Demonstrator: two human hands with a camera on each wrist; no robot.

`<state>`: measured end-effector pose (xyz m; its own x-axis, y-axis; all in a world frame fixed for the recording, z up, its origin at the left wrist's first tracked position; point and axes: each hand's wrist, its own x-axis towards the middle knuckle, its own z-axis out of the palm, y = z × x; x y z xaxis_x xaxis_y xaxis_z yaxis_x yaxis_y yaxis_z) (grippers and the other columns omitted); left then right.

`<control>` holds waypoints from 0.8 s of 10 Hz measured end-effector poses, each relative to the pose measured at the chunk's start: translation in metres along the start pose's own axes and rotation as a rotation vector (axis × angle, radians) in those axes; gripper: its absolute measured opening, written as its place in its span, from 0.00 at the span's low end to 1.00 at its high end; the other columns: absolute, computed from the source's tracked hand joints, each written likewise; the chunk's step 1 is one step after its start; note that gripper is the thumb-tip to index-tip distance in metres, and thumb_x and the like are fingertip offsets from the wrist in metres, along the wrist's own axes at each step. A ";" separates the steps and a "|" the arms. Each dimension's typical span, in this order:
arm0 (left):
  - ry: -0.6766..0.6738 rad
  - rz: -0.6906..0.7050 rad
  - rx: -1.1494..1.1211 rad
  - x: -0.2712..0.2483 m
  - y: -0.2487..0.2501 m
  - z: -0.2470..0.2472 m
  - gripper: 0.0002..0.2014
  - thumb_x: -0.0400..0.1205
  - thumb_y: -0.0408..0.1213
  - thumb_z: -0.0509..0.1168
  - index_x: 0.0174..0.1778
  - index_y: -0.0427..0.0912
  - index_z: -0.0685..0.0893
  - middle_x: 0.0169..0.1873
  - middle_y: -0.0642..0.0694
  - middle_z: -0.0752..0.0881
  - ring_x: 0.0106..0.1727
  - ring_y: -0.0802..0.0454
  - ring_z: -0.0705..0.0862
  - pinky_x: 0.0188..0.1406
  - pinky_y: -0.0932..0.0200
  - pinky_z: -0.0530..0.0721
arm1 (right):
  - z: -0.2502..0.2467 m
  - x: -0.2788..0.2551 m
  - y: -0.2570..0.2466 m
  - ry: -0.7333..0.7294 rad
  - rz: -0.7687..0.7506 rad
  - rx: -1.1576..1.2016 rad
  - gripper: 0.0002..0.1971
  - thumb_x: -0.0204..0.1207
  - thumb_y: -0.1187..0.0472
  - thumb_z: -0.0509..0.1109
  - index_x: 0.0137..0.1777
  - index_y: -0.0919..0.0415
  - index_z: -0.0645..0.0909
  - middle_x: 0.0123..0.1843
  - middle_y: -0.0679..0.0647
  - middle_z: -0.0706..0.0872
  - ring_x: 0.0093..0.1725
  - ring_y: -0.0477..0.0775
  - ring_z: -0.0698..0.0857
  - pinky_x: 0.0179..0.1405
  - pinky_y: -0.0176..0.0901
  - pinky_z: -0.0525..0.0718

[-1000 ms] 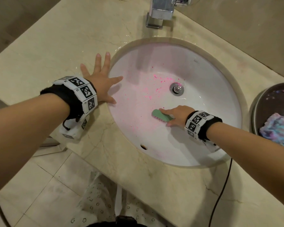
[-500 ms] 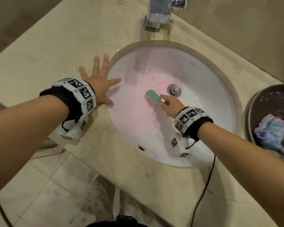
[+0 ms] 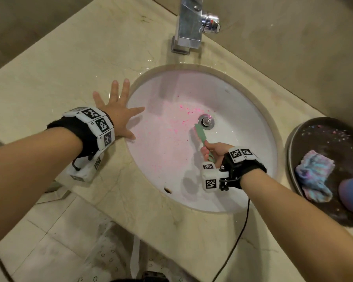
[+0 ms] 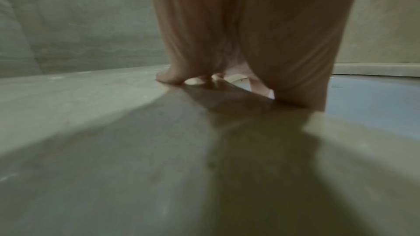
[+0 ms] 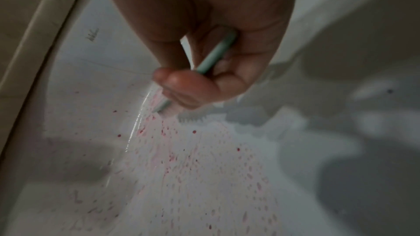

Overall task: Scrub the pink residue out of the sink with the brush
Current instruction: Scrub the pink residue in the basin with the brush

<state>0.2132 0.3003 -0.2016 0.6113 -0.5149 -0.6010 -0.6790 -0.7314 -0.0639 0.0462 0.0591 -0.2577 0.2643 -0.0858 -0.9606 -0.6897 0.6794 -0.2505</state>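
Scrubbing is mid-stroke: the right hand (image 3: 214, 152) grips the green brush (image 3: 200, 133), head just left of the drain (image 3: 206, 121) at frame centre, while the left hand (image 3: 118, 112) lies flat, fingers spread, on the sink (image 3: 259, 110) rim. Next, sweep the pink residue (image 3: 165, 135) leftward. Half a second ago the brush sat further left, flatter

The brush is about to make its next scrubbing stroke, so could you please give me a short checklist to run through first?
1. Right hand grips the green brush handle: ok.
2. Bristles touching the basin: cannot tell; they are blurred in the right wrist view.
3. Brush head near pink residue: ok, beside the drain.
4. Left hand flat on the counter, clear of the stroke: ok.
5. Residue gone from the sink: not ok; pink specks remain left of the drain.
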 end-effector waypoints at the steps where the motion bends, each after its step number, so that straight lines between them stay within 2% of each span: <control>1: 0.000 -0.002 -0.002 0.001 0.000 0.001 0.47 0.70 0.61 0.71 0.80 0.64 0.51 0.73 0.38 0.18 0.75 0.32 0.22 0.68 0.19 0.42 | 0.006 0.009 0.006 -0.007 -0.007 -0.063 0.16 0.86 0.57 0.53 0.36 0.61 0.68 0.16 0.50 0.74 0.11 0.44 0.71 0.13 0.28 0.70; 2: 0.003 0.000 0.000 0.001 0.000 0.001 0.47 0.69 0.61 0.71 0.80 0.64 0.50 0.73 0.38 0.18 0.75 0.32 0.22 0.68 0.19 0.42 | 0.007 0.012 0.015 0.041 -0.028 -0.304 0.14 0.85 0.57 0.57 0.37 0.59 0.70 0.26 0.51 0.78 0.21 0.46 0.77 0.22 0.35 0.74; 3: 0.003 0.000 -0.004 0.001 -0.001 0.002 0.48 0.69 0.61 0.71 0.80 0.64 0.50 0.73 0.38 0.18 0.75 0.32 0.22 0.68 0.19 0.42 | 0.004 0.010 0.015 0.201 -0.152 -0.543 0.11 0.82 0.57 0.62 0.37 0.55 0.70 0.37 0.50 0.77 0.34 0.47 0.78 0.30 0.36 0.77; 4: 0.004 -0.002 -0.003 0.002 0.000 0.001 0.48 0.69 0.61 0.71 0.80 0.64 0.50 0.73 0.38 0.18 0.75 0.32 0.22 0.68 0.19 0.42 | -0.001 0.010 0.009 0.199 -0.167 -0.511 0.11 0.82 0.56 0.62 0.37 0.55 0.70 0.39 0.51 0.77 0.35 0.47 0.78 0.29 0.37 0.80; 5: 0.008 -0.007 -0.005 0.001 0.000 0.001 0.48 0.69 0.61 0.72 0.80 0.64 0.51 0.73 0.38 0.18 0.75 0.32 0.23 0.68 0.19 0.42 | 0.009 0.013 0.010 0.213 -0.165 -0.487 0.12 0.83 0.56 0.61 0.37 0.55 0.70 0.36 0.51 0.78 0.33 0.47 0.77 0.20 0.32 0.81; 6: 0.006 -0.002 -0.008 0.001 0.000 0.001 0.47 0.69 0.61 0.72 0.80 0.64 0.51 0.73 0.38 0.18 0.75 0.32 0.22 0.68 0.19 0.42 | 0.023 0.016 0.019 0.104 0.008 -0.420 0.17 0.83 0.54 0.60 0.34 0.61 0.70 0.19 0.53 0.78 0.21 0.49 0.73 0.19 0.35 0.71; 7: 0.001 -0.005 -0.001 0.001 0.000 0.001 0.47 0.69 0.61 0.71 0.80 0.64 0.51 0.73 0.38 0.18 0.75 0.32 0.22 0.68 0.19 0.41 | 0.020 0.017 0.022 0.122 0.037 -0.546 0.18 0.83 0.54 0.60 0.33 0.61 0.70 0.18 0.53 0.76 0.15 0.48 0.71 0.21 0.35 0.67; 8: 0.001 -0.005 -0.004 0.000 0.001 0.000 0.47 0.69 0.61 0.71 0.80 0.64 0.51 0.73 0.38 0.18 0.75 0.32 0.22 0.68 0.19 0.41 | 0.000 0.016 0.009 0.225 -0.119 -0.612 0.16 0.82 0.54 0.62 0.33 0.59 0.72 0.29 0.52 0.77 0.18 0.47 0.75 0.20 0.37 0.74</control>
<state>0.2128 0.2996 -0.2022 0.6150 -0.5121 -0.5996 -0.6743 -0.7357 -0.0633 0.0447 0.0636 -0.2755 0.2609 -0.3298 -0.9073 -0.9404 0.1253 -0.3160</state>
